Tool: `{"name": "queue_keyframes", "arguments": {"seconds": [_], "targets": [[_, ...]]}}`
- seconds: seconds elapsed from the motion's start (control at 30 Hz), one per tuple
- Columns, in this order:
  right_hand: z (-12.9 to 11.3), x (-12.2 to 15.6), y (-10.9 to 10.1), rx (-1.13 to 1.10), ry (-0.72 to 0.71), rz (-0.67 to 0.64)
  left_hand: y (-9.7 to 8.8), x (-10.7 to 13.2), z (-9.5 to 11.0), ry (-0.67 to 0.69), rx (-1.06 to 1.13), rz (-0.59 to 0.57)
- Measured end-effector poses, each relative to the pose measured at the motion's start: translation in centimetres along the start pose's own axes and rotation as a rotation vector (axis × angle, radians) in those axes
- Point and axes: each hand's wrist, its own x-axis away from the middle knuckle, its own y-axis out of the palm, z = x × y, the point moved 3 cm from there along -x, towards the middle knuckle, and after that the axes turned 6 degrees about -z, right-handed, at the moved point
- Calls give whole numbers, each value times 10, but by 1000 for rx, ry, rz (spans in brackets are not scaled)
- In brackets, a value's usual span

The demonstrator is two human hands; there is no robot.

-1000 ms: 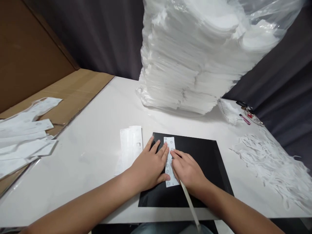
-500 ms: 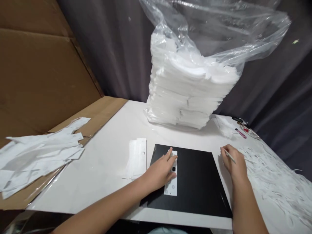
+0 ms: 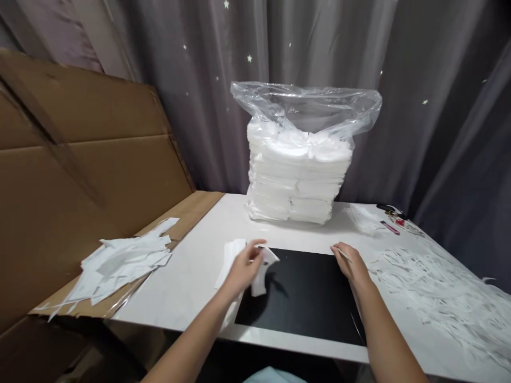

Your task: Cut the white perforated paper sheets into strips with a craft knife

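Note:
My left hand (image 3: 246, 264) pinches a white printed strip (image 3: 261, 279) that bends as it hangs above the left part of a black board (image 3: 307, 298). Beside that hand, several similar white strips (image 3: 229, 261) lie on the table, partly hidden by my wrist. At the board's right edge, my right hand (image 3: 351, 261) is closed around a thin pale stick-like tool (image 3: 344, 255). Its tip is too small to make out.
A clear plastic bag (image 3: 295, 175) of stacked white sheets stands at the back. Left, a pile of white strips (image 3: 123, 260) lies on cardboard (image 3: 195, 208). Thin white shreds (image 3: 439, 303) cover the right side, with a pink cutter (image 3: 390, 227) beyond.
My left hand has lifted the printed strip off the black board and moved left with it. My right hand still holds the thin tool. The camera view has tilted upward.

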Motion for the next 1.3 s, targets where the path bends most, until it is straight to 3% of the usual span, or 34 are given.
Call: {"name": "queue_keyframes", "arguments": {"seconds": [0.13, 0.23, 0.4, 0.63, 0.73, 1.07, 1.2, 1.3], "targets": [[-13, -3, 11, -58, -57, 9, -52, -6, -28, -151, -128, 202], [-22, -3, 14, -94, -94, 17, -64, -7, -47, -258, -240, 233], [-26, -3, 14, -148, -102, 22, -67, -2, -54, -377, -387, 277], [-29, -4, 13, -176, -108, -8, -69, -4, -31, -426, -400, 14], [-31, -3, 15, -182, -121, -32, -66, -7, -29, -469, -373, -40], [-34, 0, 24, -128, -221, -91, -65, -2, -56, -620, -549, -57], [-41, 3, 34, -129, -353, -158, -51, -4, -55, -577, -567, -115], [-56, 10, 42, -135, -462, -188, -37, -7, -39, -393, -586, -150]]}}
